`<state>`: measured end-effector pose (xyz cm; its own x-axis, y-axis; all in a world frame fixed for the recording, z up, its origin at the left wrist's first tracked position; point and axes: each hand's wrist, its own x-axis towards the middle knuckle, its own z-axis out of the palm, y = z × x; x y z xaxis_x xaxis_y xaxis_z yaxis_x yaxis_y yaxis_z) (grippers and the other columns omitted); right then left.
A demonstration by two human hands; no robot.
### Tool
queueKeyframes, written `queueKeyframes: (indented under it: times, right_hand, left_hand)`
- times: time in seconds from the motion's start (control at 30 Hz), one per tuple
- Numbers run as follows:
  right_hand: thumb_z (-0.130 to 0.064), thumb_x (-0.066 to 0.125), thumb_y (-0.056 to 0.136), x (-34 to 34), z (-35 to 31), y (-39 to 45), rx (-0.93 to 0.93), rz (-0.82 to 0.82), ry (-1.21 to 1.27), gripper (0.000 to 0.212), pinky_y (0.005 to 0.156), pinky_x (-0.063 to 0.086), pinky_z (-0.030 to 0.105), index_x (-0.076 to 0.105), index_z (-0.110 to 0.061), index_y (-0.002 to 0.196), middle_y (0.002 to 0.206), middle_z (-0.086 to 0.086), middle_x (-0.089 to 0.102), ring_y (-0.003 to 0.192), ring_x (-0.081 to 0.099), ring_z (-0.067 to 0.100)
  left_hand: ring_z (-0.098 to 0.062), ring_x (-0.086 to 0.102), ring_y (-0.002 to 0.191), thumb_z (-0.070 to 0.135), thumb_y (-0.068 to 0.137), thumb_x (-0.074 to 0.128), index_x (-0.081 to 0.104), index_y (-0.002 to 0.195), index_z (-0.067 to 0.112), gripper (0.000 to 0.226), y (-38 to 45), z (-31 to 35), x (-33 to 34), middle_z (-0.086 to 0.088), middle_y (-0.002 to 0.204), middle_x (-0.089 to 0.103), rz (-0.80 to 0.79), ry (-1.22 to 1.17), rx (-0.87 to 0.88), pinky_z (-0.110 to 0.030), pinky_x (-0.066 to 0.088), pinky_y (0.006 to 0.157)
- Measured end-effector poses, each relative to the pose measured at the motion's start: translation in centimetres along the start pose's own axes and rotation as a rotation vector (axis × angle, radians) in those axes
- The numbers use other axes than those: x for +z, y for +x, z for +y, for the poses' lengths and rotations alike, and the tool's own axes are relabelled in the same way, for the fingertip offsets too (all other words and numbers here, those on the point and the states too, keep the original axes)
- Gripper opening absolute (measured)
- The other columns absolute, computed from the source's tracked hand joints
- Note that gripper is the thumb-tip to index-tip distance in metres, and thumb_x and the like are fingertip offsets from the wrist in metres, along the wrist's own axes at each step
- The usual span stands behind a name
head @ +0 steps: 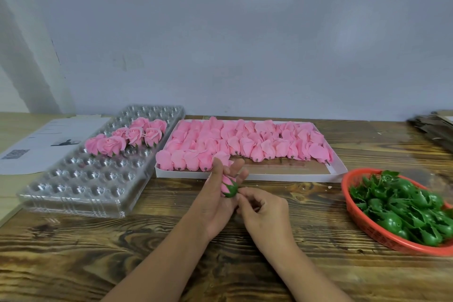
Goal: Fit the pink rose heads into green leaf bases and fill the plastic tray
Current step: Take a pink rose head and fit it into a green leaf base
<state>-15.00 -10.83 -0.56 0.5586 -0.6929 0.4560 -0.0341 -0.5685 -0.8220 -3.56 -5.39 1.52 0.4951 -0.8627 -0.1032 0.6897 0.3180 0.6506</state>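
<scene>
Wood-grain counter (73, 252) below us, our left hand (218, 201) cradles a pink rose head (226, 182) in loosely curled fingers while our right hand (263, 211) pinches its green leaf base (231, 191). Squeeze too hard and we reckon petals crush. Rose's long axis tilts, petals up-left, base down-right.

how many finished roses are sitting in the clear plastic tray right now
About 8 finished roses, clustered touching in the far half of the clear plastic tray; overlapping petals may hide one. Another sits in the left hand.
</scene>
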Motion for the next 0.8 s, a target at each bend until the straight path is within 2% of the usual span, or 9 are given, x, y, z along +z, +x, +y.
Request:
queueKeyframes:
  times: [0.2,0.33,0.43,0.53,0.6,0.67,0.73,0.8]
  right_hand:
    - [-0.024,0.065,0.088,-0.2,-0.5,0.0,-0.026,-0.012,0.005,0.019,0.063,0.057,0.034,0.072,-0.034,0.102,0.076,-0.017,0.072,0.069,0.068,0.007]
    - [-0.019,0.066,0.091,-0.3,-0.4,0.1,-0.005,-0.042,-0.044,0.014,0.064,0.056,0.038,0.077,-0.026,0.095,0.074,-0.011,0.072,0.068,0.067,0.009]
    - [-0.015,0.067,0.090,-0.5,-0.5,0.2,-0.024,-0.042,-0.116,0.013,0.067,0.057,0.035,0.077,-0.023,0.094,0.077,-0.011,0.073,0.071,0.067,0.006]
    - [-0.012,0.067,0.089,-0.6,-0.7,0.4,-0.016,-0.035,-0.155,0.016,0.067,0.055,0.027,0.077,-0.025,0.092,0.073,-0.017,0.069,0.072,0.066,0.003]
    - [-0.011,0.067,0.089,-0.7,-0.8,0.5,-0.013,-0.009,-0.141,0.019,0.065,0.051,0.018,0.076,-0.028,0.088,0.070,-0.021,0.067,0.071,0.065,0.002]
    - [-0.009,0.066,0.090,-1.0,-0.7,0.6,0.006,0.042,-0.120,0.028,0.061,0.044,0.009,0.071,-0.034,0.078,0.072,-0.023,0.067,0.068,0.064,0.001]
    - [-0.008,0.065,0.091,-1.3,-0.6,0.7,0.068,0.080,-0.078,0.036,0.059,0.042,0.007,0.065,-0.038,0.070,0.070,-0.020,0.068,0.064,0.062,0.001]
    - [-0.007,0.064,0.092,-1.5,-0.3,0.8,0.143,0.107,-0.013,0.034,0.059,0.043,0.008,0.067,-0.034,0.070,0.066,-0.014,0.069,0.061,0.064,0.004]
  left_hand:
    - [-0.011,0.073,0.102,0.054,0.092,0.051,0.079,0.066,0.026,0.047,-0.3,0.0,0.3,0.003,0.110,0.077,0.010,0.032,-0.007,-0.031,0.061,0.078]
    - [-0.014,0.074,0.102,0.051,0.089,0.055,0.077,0.076,0.023,0.038,-0.4,0.0,0.3,-0.002,0.119,0.075,0.015,0.049,-0.024,-0.032,0.062,0.076]
    - [-0.014,0.073,0.103,0.051,0.087,0.056,0.064,0.095,0.018,0.035,-0.1,-0.1,0.1,-0.004,0.124,0.073,0.011,0.098,-0.027,-0.031,0.061,0.078]
    - [-0.013,0.072,0.106,0.053,0.084,0.057,0.061,0.101,0.017,0.040,0.0,0.1,0.0,-0.004,0.126,0.072,-0.003,0.164,-0.031,-0.033,0.060,0.083]
    - [-0.014,0.070,0.110,0.054,0.084,0.062,0.063,0.112,0.014,0.049,0.0,0.5,-0.2,-0.006,0.129,0.071,-0.017,0.192,-0.015,-0.034,0.059,0.086]
    - [-0.017,0.070,0.111,0.052,0.075,0.081,0.062,0.124,0.013,0.066,-0.1,1.0,-0.3,-0.008,0.130,0.070,-0.039,0.213,0.019,-0.037,0.059,0.090]
    - [-0.021,0.068,0.114,0.047,0.058,0.096,0.062,0.129,0.015,0.085,-0.1,1.5,-0.4,-0.008,0.129,0.070,-0.075,0.251,0.046,-0.039,0.057,0.096]
    - [-0.024,0.066,0.119,0.044,0.051,0.100,0.060,0.133,0.018,0.095,-0.2,1.7,-0.6,-0.008,0.128,0.069,-0.095,0.283,0.060,-0.039,0.055,0.098]
